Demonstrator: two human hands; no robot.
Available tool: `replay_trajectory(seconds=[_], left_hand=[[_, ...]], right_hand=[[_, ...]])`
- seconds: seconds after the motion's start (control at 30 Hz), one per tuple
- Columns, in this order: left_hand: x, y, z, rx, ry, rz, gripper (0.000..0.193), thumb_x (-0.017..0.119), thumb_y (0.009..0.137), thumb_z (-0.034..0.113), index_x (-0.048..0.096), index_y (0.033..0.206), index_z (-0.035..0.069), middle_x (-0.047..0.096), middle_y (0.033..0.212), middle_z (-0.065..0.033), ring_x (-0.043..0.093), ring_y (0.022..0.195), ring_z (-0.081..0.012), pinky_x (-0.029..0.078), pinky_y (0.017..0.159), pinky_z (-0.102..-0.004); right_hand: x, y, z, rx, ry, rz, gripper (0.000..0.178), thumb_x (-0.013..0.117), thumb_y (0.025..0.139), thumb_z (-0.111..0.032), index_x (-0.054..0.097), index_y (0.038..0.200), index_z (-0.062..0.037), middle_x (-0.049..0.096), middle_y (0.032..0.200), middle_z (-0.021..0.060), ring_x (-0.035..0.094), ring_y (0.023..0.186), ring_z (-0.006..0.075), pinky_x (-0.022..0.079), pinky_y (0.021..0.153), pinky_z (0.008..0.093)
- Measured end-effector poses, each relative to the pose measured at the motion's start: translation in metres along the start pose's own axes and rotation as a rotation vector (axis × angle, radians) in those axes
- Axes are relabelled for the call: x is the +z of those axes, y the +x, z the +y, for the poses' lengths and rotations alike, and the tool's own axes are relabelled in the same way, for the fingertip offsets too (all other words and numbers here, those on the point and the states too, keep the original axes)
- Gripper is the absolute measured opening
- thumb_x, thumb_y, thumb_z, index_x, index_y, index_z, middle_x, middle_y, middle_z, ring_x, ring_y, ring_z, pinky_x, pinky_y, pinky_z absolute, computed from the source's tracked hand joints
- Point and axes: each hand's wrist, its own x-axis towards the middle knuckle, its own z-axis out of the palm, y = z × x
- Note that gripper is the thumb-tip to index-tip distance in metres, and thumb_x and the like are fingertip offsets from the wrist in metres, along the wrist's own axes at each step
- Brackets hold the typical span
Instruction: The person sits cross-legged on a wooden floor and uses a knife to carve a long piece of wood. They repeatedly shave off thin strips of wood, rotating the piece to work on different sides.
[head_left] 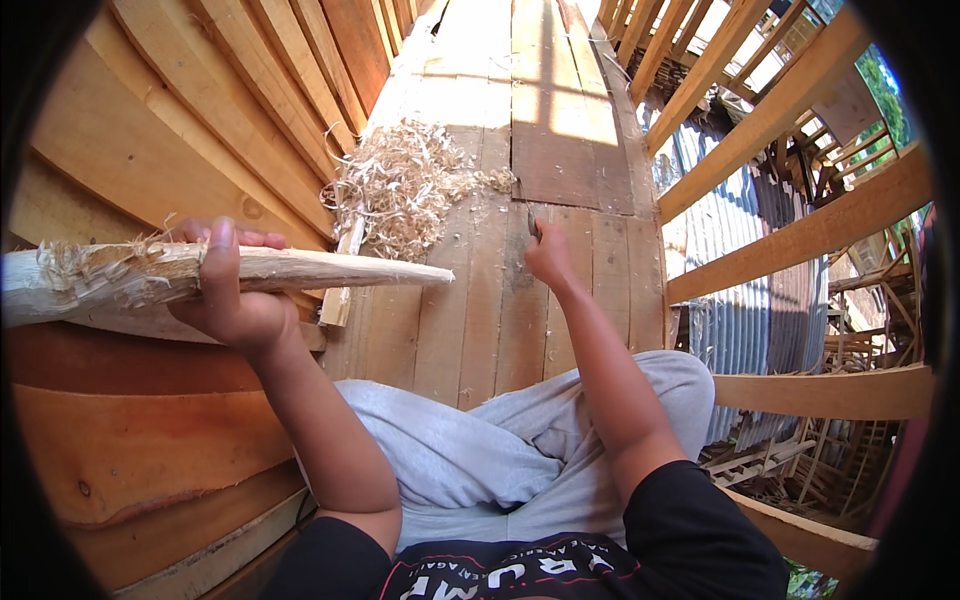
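Note:
My left hand point(235, 290) grips a long pale piece of wood point(340, 268) from below, with the thumb over its top. The wood lies nearly level and tapers to a blunt point on the right. Rough, curled slivers cling to its thick end, which runs out of view at the left. Further right, low over the floorboards, my right hand point(550, 255) is closed around a small knife point(533, 222). Only a short dark part of the knife shows beyond the fingers; its handle is hidden. The knife is apart from the wood.
A heap of curled wood shavings point(405, 185) lies on the plank floor point(485, 320). Stacked boards point(150, 130) line the left side. Slanted wooden rails point(800, 240) edge the right, with corrugated metal sheets point(735, 290) below. My crossed legs point(470, 440) are close in front.

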Motion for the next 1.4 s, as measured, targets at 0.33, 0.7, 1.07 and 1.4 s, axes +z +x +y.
replay_trajectory(seconds=[0.33, 0.7, 1.07, 1.4], left_hand=[[0.000, -0.002, -0.001, -0.005, 0.000, -0.021, 0.018, 0.063, 0.072, 0.014, 0.049, 0.079, 0.005, 0.047, 0.059, -0.0060, 0.050, 0.048, -0.0164, 0.050, 0.047, -0.0292], [-0.004, -0.004, -0.021, 0.015, -0.081, -0.129, 0.022, 0.060, 0.072, 0.009, 0.046, 0.088, 0.003, 0.049, 0.065, -0.0080, 0.054, 0.053, -0.0180, 0.051, 0.049, -0.0311], [-0.006, 0.009, -0.010, -0.078, -0.046, -0.318, 0.043, 0.055, 0.067, 0.012, 0.046, 0.107, -0.002, 0.055, 0.079, -0.0140, 0.059, 0.081, -0.0300, 0.050, 0.081, -0.0427], [-0.022, 0.008, -0.020, -0.161, -0.510, -0.633, 0.044, 0.056, 0.070, 0.019, 0.042, 0.109, 0.005, 0.047, 0.083, -0.0102, 0.048, 0.076, -0.0205, 0.045, 0.073, -0.0381]], right_hand=[[0.001, -0.009, -0.032, 0.114, 0.568, -0.144, 0.034, 0.054, 0.089, -0.007, 0.058, 0.123, -0.0017, 0.063, 0.092, 0.0046, 0.056, 0.074, 0.0103, 0.046, 0.066, 0.0265], [-0.013, -0.028, -0.073, -0.045, 0.120, -0.317, 0.020, 0.061, 0.090, -0.016, 0.058, 0.100, 0.0011, 0.059, 0.074, 0.0075, 0.058, 0.067, 0.0144, 0.048, 0.063, 0.0319], [-0.011, -0.076, -0.111, -0.057, 0.392, -0.594, 0.027, 0.060, 0.088, -0.024, 0.059, 0.095, 0.0024, 0.064, 0.085, 0.0239, 0.062, 0.085, 0.0380, 0.047, 0.077, 0.0432], [0.008, -0.083, -0.118, -0.060, 0.386, -0.537, 0.051, 0.036, 0.100, -0.037, 0.055, 0.080, 0.0059, 0.056, 0.069, 0.0205, 0.054, 0.065, 0.0292, 0.043, 0.067, 0.0433]])
